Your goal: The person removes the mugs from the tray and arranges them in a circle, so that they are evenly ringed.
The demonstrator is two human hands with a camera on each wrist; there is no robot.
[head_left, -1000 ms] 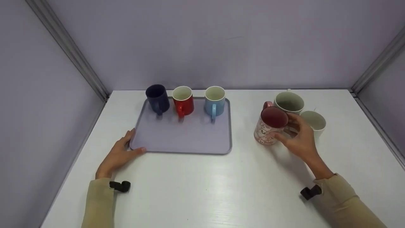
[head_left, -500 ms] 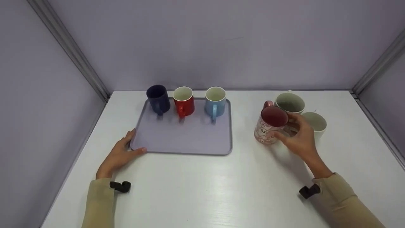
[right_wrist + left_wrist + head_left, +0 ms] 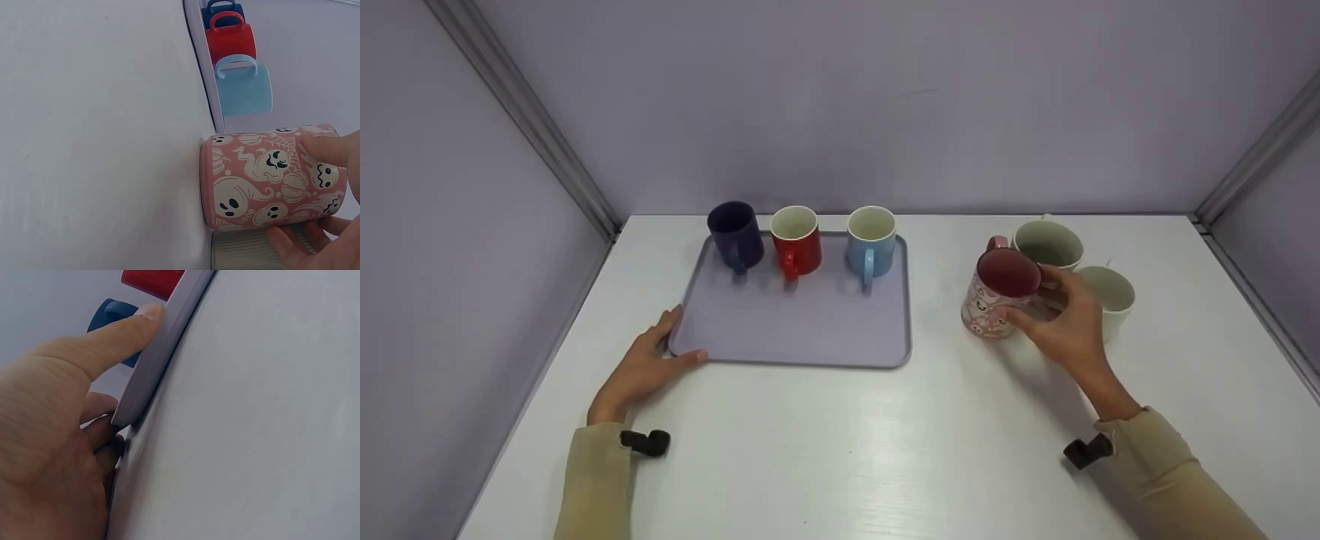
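White table [image 3: 840,450], lilac walls on 3 sides. Tray [image 3: 795,322] is being steadied at its near left corner by the left hand [image 3: 641,367]: thumb is being laid along the front rim, fingers are being curled under the corner, as the left wrist view shows. 3 mugs are being kept upright along the tray's far edge: navy mug [image 3: 734,233], red mug [image 3: 796,241], blue mug [image 3: 871,239].

Pink mug [image 3: 997,294], printed with ghosts, is being gripped round its body by the right hand [image 3: 1065,326], thumb on the near side and fingers behind. Against the pictures of 1 s and 0.5 s ago, the pink mug is being seen slightly further left, a little apart from the 2 white mugs [image 3: 1048,244] [image 3: 1108,295]; whether its base is being lifted off the table cannot be told. Judgement: the mug is being drawn out of the cluster, toward the tray side. Left hand and tray are being seen unchanged.
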